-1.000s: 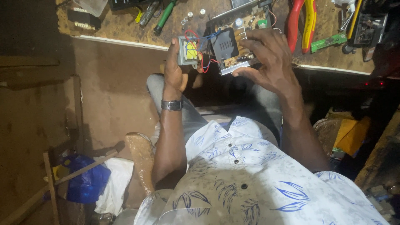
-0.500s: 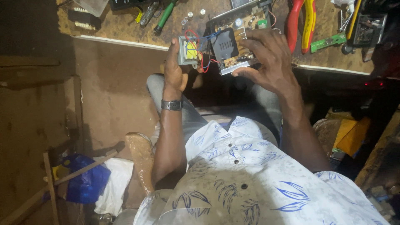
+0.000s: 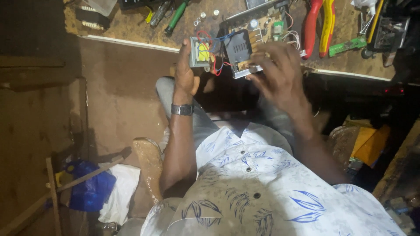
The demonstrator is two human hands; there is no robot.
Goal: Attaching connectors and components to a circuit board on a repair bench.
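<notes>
Gripping small grey metal transformer [image 3: 199,52] upright in left hand [image 3: 186,76]; right hand [image 3: 280,74] clutching wired brown circuit board [image 3: 245,50] just beside it, lengthwise sideways.

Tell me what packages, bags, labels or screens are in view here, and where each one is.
Blue plastic bag: lower left on the floor, crumpled, beside a white cloth.
Orange-yellow package: right side below the bench, flat and partly hidden.
Clear plastic bag: top left on the workbench.
No screens or readable labels visible.
</notes>
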